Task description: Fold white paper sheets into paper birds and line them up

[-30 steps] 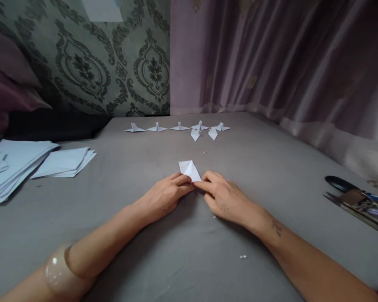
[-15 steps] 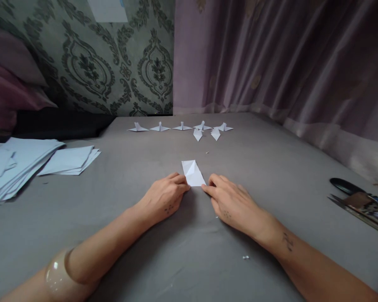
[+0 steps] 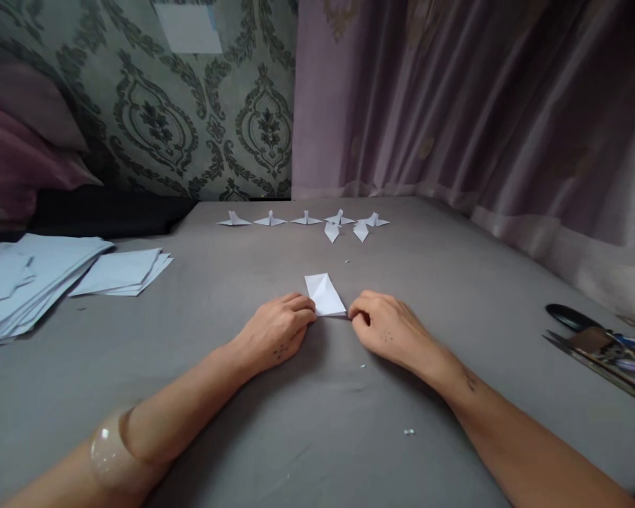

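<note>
A small folded sheet of white paper [image 3: 327, 296] lies on the grey cloth between my hands, with creases running from its upper part. My left hand [image 3: 283, 326] is closed at its left edge, thumb and fingers pinching the lower left corner. At the lower right corner my right hand [image 3: 384, 323] has its fingertips curled together against the paper's edge. Beyond them stands a row of several folded paper birds [image 3: 305, 219] with spread wings. Two kite-shaped folded papers [image 3: 332, 232] lie just in front of that row.
At the left are a large stack of white paper [image 3: 58, 264] and a smaller stack of cut sheets [image 3: 119, 271]. Scissors [image 3: 595, 363] and other tools lie at the right edge. Tiny paper scraps [image 3: 409, 432] dot the grey cloth [image 3: 233, 437]. A curtain [image 3: 360, 106] hangs behind.
My right hand has shifted slightly right, its fingers curling more at the paper's corner. The paper's lower right edge is now lifted a little. My left hand stays at the left edge.
</note>
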Tool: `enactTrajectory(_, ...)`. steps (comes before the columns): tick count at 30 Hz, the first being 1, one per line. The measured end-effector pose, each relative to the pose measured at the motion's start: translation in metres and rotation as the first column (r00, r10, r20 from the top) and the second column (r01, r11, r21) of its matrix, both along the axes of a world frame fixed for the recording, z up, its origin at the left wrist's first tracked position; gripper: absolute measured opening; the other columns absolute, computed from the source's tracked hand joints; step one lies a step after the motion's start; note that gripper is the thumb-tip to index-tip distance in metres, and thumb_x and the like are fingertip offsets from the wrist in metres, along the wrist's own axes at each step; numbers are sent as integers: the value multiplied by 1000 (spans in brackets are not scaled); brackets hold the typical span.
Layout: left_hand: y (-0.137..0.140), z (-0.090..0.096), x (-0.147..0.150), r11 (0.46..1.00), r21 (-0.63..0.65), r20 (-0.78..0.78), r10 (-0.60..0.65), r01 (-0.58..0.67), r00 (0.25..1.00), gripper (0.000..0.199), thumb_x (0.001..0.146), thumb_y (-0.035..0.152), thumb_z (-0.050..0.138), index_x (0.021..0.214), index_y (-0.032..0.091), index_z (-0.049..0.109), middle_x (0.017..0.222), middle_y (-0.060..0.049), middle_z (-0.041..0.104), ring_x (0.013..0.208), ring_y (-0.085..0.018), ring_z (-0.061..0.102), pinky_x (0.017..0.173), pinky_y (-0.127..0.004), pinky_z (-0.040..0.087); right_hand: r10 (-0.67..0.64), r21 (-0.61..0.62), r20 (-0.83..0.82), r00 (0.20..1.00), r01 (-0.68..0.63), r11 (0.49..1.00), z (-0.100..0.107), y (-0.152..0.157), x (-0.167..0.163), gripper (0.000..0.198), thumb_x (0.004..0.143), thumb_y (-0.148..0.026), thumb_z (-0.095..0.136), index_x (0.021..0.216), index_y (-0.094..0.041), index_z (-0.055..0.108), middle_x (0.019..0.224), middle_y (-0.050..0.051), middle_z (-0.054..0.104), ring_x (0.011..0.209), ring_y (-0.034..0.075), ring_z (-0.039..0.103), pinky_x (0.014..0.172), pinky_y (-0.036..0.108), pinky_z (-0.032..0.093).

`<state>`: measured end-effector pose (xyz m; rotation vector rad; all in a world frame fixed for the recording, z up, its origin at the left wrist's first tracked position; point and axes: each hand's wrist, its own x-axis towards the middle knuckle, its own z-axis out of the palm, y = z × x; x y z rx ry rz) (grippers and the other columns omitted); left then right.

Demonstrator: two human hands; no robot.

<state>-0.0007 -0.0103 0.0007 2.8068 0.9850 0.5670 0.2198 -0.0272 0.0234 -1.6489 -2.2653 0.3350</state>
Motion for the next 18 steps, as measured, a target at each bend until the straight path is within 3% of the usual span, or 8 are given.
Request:
enactTrajectory(4,-2,2,2,1000,22,0,-1,1,1000,29,85,10,39,93,16,66,95,-9,65,91,-20,58,75,-31,51,-143,-73,-284,948,127,989,-3,9,-6,18,83,-23,47,83,-20,65,73,1,66,66,14,57,63,25,40)
enactTrajectory(8,-3,3,4,999,45,-9,-17,17,1000,28,84,9,40,91,18,66,88,-8,63,87,-19,58,74,-29,49,-132,-99,-396,909,101,990,-7,12,-14,31,87,-43,47,82,-18,66,78,3,67,67,14,58,64,25,42)
enactTrajectory(12,-3,3,5,997,71,6,4,-4,1000,27,84,10,40,95,18,64,87,-7,62,83,-19,56,73,-30,49,-72,3,-415,907,81,997,-18,16,-20,18,81,-33,57,85,-18,66,79,3,65,61,12,54,62,24,44)
enactTrajectory(15,-4,4,6,968,188,175,135,-168,975,27,85,12,43,107,16,57,100,-10,59,93,-21,53,83,-36,47,52,116,-430,902,-1,993,-21,16,-20,14,84,-23,54,89,-19,66,83,2,63,66,11,56,64,22,45)
enactTrajectory(18,-6,6,8,882,315,305,255,-349,918,39,84,16,49,122,19,48,120,-14,50,114,-28,43,98,-48,35,145,252,-318,937,-64,966,-16,11,-19,19,88,-19,49,93,-22,67,91,4,61,77,13,58,71,23,45)
